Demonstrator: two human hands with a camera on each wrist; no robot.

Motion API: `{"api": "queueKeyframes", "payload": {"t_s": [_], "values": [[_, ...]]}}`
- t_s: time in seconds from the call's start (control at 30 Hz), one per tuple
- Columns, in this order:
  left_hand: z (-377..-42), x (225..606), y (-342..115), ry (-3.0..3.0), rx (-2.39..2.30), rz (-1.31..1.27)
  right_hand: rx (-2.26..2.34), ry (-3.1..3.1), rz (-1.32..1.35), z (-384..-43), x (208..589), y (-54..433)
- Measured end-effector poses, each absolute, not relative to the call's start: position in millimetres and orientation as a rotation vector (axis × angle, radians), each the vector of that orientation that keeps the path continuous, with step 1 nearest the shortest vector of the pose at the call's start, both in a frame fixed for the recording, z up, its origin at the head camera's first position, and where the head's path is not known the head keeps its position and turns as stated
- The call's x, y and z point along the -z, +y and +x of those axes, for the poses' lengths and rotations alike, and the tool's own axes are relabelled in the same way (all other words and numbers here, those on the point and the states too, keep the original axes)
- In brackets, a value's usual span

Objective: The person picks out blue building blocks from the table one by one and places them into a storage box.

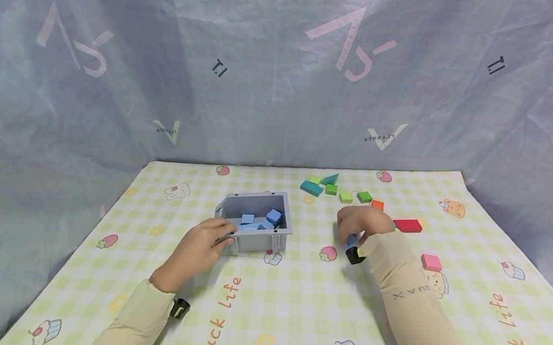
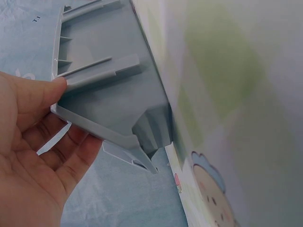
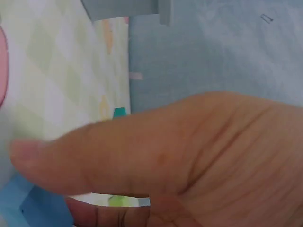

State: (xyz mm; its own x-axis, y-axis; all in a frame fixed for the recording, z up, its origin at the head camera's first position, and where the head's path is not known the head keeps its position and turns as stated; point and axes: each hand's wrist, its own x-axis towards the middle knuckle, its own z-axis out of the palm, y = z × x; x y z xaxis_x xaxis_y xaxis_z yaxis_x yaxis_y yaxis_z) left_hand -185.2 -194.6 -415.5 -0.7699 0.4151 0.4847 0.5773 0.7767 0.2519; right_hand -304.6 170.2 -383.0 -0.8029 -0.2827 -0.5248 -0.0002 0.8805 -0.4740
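Observation:
A grey plastic bin (image 1: 254,242) stands left of the table's middle with several blue blocks (image 1: 274,216) inside. My left hand (image 1: 204,246) grips its near left rim; in the left wrist view the thumb (image 2: 42,92) lies on the outer wall and the fingers are curled under the rim. To the right of the bin, my right hand (image 1: 364,222) is down at the tabletop. It pinches a blue block (image 3: 42,205) between thumb and fingers, which partly hide it.
Green and teal blocks (image 1: 311,188) lie scattered at the back. An orange block (image 1: 377,205) sits just behind my right hand, with a red block (image 1: 407,225) and a pink block (image 1: 431,262) to its right. A checked cloth (image 1: 303,308) covers the table; a grey-blue curtain (image 1: 275,83) hangs behind.

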Motion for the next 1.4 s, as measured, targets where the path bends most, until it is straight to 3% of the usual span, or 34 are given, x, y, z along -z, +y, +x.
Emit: {"api": "queueKeyframes", "payload": {"t_s": [0.37, 0.87, 1.07, 1.23, 1.4], "values": [[-185.6, 415.5, -193.7, -2.555, 0.544, -0.747, 0.507, 2.500, -0.262, -304.1, 386.4, 159.1], [-186.0, 416.4, -194.8, -2.551, 0.546, -0.753, 0.347, 2.674, -0.567, -299.9, 391.8, 122.7], [-186.2, 415.4, -194.3, -2.563, 0.543, -0.750, 0.352, 2.710, -0.524, -306.9, 393.0, 131.4], [-186.8, 415.8, -194.1, -2.564, 0.533, -0.752, 0.485, 2.841, -0.472, -318.4, 396.5, 146.2], [-186.6, 415.8, -194.8, -2.553, 0.521, -0.762, 0.916, 3.063, -0.517, -321.3, 392.5, 140.9]]}}
